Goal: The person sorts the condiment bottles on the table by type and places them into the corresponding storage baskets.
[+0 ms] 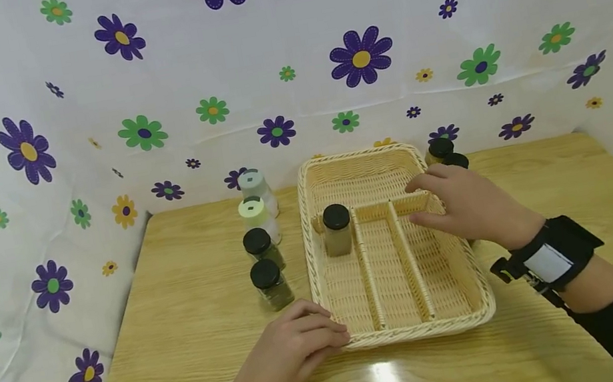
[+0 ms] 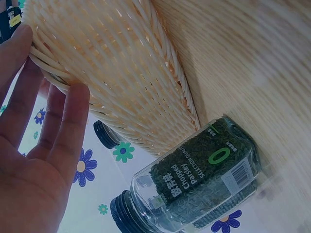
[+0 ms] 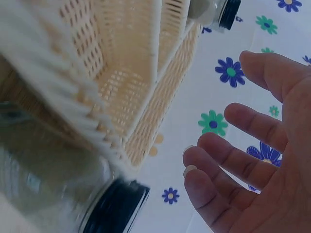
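Note:
My left hand grips the near left corner of a woven basket, fingers over its rim. Beside that hand stands a black-lidded jar of chopped parsley, with its label in the left wrist view. Above the basket's right side, my right hand has its thumb and fingers spread, nothing between them. A black-lidded jar with beige contents stands in the left compartment. Just outside the right wall, partly hidden by the right hand, are black-lidded jars; one jar looms close in the right wrist view.
Two thin woven dividers split the basket's near part into three compartments; a wide section lies behind. Left of it, in a row, stand another dark-lidded jar, a pale green-capped bottle and a white-capped bottle. Flowered cloth hangs behind the table.

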### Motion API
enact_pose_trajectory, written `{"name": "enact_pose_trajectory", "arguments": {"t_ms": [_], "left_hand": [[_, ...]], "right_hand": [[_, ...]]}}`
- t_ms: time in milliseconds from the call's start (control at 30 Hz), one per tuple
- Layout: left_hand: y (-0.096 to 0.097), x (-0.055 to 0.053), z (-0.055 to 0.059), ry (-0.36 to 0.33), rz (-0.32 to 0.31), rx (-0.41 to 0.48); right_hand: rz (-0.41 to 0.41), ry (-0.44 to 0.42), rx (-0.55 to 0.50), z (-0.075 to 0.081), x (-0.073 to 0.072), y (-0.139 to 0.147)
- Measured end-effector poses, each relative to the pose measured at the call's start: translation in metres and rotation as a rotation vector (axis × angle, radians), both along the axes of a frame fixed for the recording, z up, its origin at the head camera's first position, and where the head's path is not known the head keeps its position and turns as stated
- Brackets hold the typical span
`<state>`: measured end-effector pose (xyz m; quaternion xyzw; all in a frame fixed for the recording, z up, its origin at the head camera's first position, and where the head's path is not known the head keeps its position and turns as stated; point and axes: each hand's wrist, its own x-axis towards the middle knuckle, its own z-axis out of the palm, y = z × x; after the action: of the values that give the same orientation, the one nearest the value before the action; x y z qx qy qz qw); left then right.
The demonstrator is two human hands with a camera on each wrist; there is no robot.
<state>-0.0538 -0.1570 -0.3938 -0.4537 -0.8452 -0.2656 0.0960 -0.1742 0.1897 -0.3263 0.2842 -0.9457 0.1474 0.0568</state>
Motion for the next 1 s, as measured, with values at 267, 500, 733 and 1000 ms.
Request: {"name": "enact_pose_trajectory", "arguments": {"t_ms": [267,500,733,1000], "left_hand": [[-0.001,-0.001,0.002,0.005,0.006,0.0],[-0.003,0.002,0.0,0.016,0.005,0.007],[-0.002,0.0,0.001,0.011,-0.008,0.004],[0.0,0.0,0.001,0.003,-0.005,-0.002]], "right_hand": [[-0.033,-0.001,0.015,0.007,0.007,0.02],[-0.047,0.021,0.018,0.001,0.012,0.032],[-0.081,0.04,0.013,-0.002,0.019,0.049],[-0.12,0.032,0.032,-0.004,0.022,0.061]]}}
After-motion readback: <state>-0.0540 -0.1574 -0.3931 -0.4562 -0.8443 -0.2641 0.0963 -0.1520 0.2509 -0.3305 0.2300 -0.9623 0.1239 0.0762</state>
